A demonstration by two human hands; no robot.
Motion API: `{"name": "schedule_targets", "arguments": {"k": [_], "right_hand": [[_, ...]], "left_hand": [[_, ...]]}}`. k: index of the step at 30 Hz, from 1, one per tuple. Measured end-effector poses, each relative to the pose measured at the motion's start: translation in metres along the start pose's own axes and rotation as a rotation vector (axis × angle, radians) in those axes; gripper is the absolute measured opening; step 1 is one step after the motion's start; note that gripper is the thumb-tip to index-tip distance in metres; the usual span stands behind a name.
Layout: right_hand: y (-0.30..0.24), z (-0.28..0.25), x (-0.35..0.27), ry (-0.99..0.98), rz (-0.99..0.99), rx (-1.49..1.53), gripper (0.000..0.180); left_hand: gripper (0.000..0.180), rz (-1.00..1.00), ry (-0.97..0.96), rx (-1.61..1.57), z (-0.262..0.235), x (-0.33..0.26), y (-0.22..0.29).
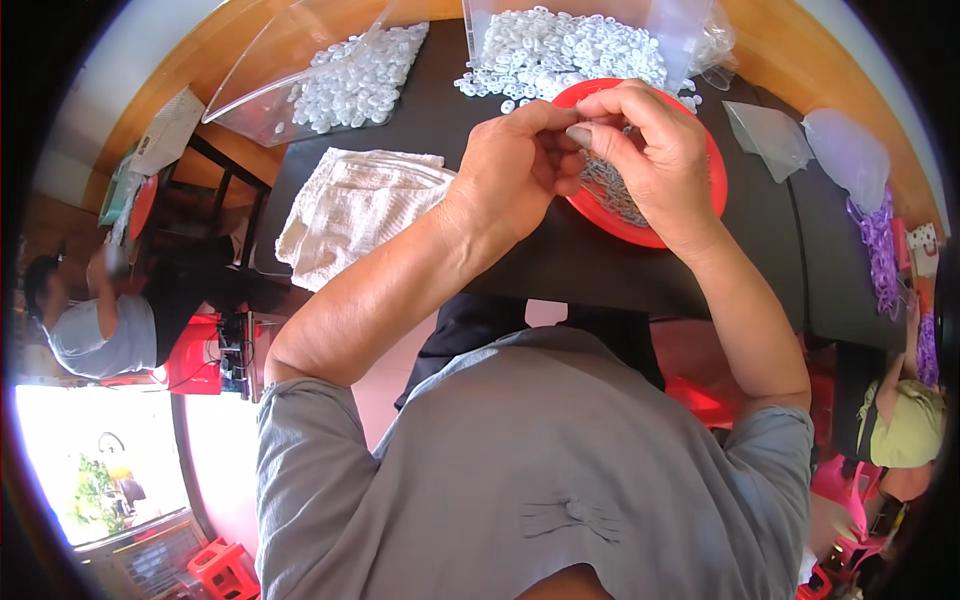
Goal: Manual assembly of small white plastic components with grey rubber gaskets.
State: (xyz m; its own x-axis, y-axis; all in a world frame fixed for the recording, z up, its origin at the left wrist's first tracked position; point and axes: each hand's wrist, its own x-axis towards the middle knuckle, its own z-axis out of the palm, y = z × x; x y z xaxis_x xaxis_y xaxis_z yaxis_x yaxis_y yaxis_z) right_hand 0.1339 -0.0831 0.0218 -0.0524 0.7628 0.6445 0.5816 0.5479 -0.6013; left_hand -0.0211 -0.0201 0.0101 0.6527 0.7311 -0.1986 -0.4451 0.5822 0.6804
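Note:
My left hand [515,165] and my right hand [655,150] come together at the fingertips, above the near-left side of a round red basin [716,190]. Both hands are closed, thumbs pressed against fingers. Whatever they pinch is too small or too hidden to name. Inside the basin lie many small thin metal pieces [612,195], partly covered by my right hand. Beyond the hands spreads a heap of small white ring-like plastic pieces [575,50], spilling from a clear bin [682,35]. More white pieces [360,85] lie in a clear container farther left.
A folded cream cloth [360,215] rests left of my forearm on the dark table [570,265]. Clear plastic bags [768,140] lie at the right, near purple strands [880,250]. Other people sit at the far left [105,325] and far right [905,420].

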Motion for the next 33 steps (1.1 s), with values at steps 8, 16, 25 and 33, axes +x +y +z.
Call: {"name": "schedule_targets", "arguments": {"k": [8,16,25,33], "right_hand": [[0.004,0.011,0.006,0.122,-0.163,-0.102,0.015],[0.015,0.011,0.011,0.188,-0.272,-0.271,0.014],[0.035,0.008,-0.005,0.101,0.043,-0.075,0.010],[0.036,0.005,-0.005,0.056,0.090,-0.019,0.009]], "left_hand": [[0.013,0.032,0.004,0.002,-0.001,0.006,0.007],[0.013,0.196,0.065,0.608,-0.010,0.005,0.023],[0.018,0.732,-0.101,1.946,-0.053,0.028,0.005],[0.017,0.608,-0.123,1.822,-0.062,0.033,0.004]]}}
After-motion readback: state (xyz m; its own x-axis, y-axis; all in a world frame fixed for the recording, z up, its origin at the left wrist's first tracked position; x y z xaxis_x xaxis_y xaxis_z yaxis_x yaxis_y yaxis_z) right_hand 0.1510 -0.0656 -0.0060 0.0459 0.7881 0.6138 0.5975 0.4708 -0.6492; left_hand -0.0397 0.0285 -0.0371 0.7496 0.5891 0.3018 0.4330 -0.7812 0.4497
